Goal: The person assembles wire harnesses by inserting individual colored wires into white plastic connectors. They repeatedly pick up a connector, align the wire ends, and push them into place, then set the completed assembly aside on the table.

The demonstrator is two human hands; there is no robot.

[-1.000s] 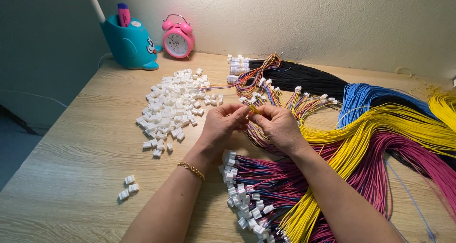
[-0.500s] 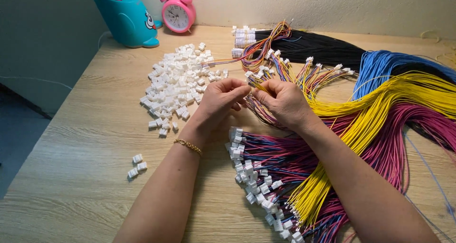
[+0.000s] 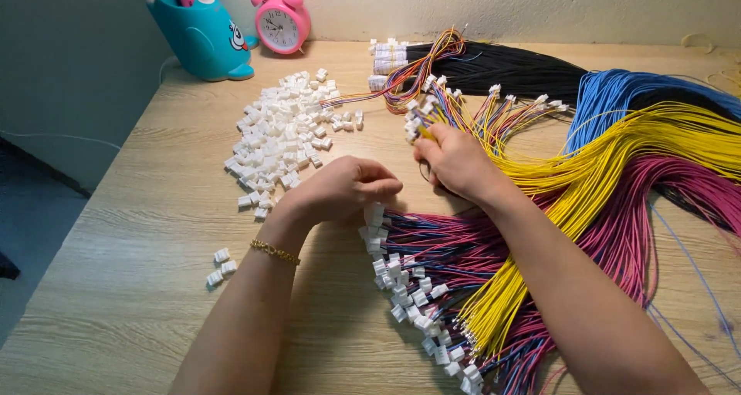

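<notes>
My left hand (image 3: 340,188) rests low on the wooden table with its fingers curled, just above a row of finished wire sets with white plugs (image 3: 409,287); I cannot tell if anything small is inside it. My right hand (image 3: 455,160) pinches the end of a yellow wire (image 3: 426,133) next to a fan of multicoloured wires with white plugs (image 3: 494,106). A heap of loose white plastic connectors (image 3: 282,136) lies left of both hands. A gold bracelet sits on my left wrist.
Bundles of black (image 3: 509,63), blue (image 3: 625,94), yellow (image 3: 656,140) and pink (image 3: 664,202) wires spread across the right side. A teal pen holder (image 3: 201,32) and a pink alarm clock (image 3: 282,21) stand at the back. Three stray connectors (image 3: 220,265) lie near the left edge.
My hands, held together over the wires before, have parted. The left hand has dropped down toward the finished wire sets while the right stays on the yellow wire.
</notes>
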